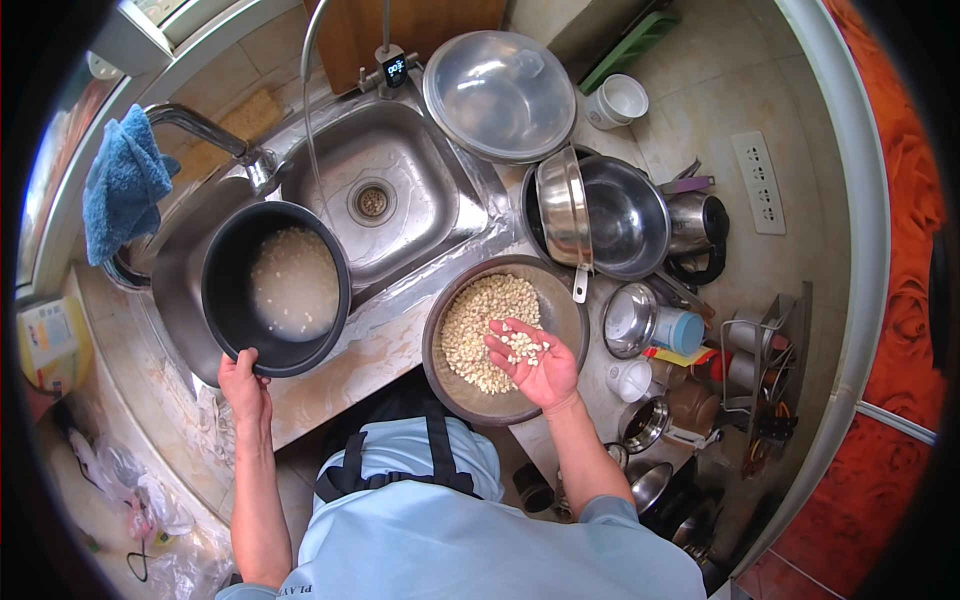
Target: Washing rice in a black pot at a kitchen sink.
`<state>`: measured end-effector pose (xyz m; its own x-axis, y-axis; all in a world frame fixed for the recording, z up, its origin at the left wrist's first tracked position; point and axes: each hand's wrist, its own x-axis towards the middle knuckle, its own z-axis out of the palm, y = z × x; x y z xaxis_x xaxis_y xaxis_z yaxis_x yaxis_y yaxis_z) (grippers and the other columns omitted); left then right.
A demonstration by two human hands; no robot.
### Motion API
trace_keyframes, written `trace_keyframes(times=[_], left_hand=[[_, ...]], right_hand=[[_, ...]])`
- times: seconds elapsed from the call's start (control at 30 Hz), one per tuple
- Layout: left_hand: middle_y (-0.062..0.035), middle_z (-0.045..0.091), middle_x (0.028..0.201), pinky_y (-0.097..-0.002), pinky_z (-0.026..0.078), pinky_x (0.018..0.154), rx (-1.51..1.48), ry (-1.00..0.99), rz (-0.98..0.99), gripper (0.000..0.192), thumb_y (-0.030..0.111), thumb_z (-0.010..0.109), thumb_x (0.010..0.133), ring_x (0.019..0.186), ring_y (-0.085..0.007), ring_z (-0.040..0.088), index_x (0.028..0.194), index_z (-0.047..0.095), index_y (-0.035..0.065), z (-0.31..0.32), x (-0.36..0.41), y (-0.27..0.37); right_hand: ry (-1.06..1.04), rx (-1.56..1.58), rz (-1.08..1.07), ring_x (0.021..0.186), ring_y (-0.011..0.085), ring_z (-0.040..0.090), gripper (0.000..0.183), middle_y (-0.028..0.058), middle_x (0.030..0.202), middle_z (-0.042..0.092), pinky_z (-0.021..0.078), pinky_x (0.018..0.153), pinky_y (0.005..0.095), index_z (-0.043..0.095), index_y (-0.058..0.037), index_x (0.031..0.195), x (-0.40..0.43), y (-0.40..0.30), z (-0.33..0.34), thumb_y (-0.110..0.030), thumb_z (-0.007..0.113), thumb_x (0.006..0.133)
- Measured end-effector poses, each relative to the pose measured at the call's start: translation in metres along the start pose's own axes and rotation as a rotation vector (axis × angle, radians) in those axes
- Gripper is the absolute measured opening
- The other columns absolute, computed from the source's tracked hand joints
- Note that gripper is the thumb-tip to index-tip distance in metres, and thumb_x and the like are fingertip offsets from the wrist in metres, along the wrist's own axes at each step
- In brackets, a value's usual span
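My left hand (pixel 246 388) grips the near rim of a black inner cooking pot (pixel 225 277), which is tilted over the left sink basin. Cloudy water with pale kernels (pixel 296 285) lies in the pot. My right hand (pixel 536 367) is palm up above a wide round bowl (pixel 559 307) on the counter. Several pale, corn-like kernels (pixel 523 348) rest on its palm and fingers. More of the same kernels (pixel 480 330) are heaped in the bowl's left side, partly hidden by the hand.
The right sink basin (pixel 390 165) has a drain. A chrome faucet (pixel 217 135) with a blue cloth (pixel 127 184) stands left. Behind the bowl are stacked metal pots (pixel 622 217) and a large lidded bowl (pixel 499 94). Jars and cups, including a white mug (pixel 630 379), crowd the right counter.
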<state>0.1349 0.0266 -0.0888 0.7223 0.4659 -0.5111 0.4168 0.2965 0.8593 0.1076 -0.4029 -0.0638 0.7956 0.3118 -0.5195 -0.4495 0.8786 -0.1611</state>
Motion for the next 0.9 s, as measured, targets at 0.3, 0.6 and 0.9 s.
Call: trace_keyframes(times=[0.3,0.6,0.9], left_hand=[[0.0025,0.055,0.064,-0.0177,0.034,0.037,-0.034,-0.012,-0.007,0.007,0.002,0.053,0.081,0.043,-0.0046,0.045,0.079,0.055,0.0084,-0.002,0.001,-0.002],[0.0022,0.055,0.063,-0.0174,0.033,0.037,-0.016,0.006,-0.004,0.007,0.001,0.054,0.08,0.043,-0.0045,0.045,0.078,0.055,0.0085,-0.002,0.001,-0.001],[0.0017,0.055,0.062,-0.0182,0.034,0.036,-0.01,0.039,-0.031,0.007,0.001,0.055,0.079,0.043,-0.0052,0.046,0.077,0.056,0.0077,-0.001,0.002,-0.002]], right_hand=[[0.36,-0.35,-0.09,0.104,0.0272,0.059,0.035,0.0217,0.123,0.051,0.0506,0.088,0.0341,0.048,0.0024,0.122,0.002,0.004,-0.022,-0.019,0.043,0.095],[0.391,-0.243,-0.12,0.105,0.0275,0.058,0.034,0.0205,0.118,0.055,0.0503,0.09,0.0343,0.048,0.0038,0.12,0.004,0.002,-0.017,-0.017,0.043,0.094],[0.188,-0.081,-0.097,0.12,0.0346,0.047,0.038,0.0226,0.125,0.05,0.0433,0.099,0.0415,0.045,0.0058,0.123,0.02,0.006,0.041,-0.02,0.039,0.095]])
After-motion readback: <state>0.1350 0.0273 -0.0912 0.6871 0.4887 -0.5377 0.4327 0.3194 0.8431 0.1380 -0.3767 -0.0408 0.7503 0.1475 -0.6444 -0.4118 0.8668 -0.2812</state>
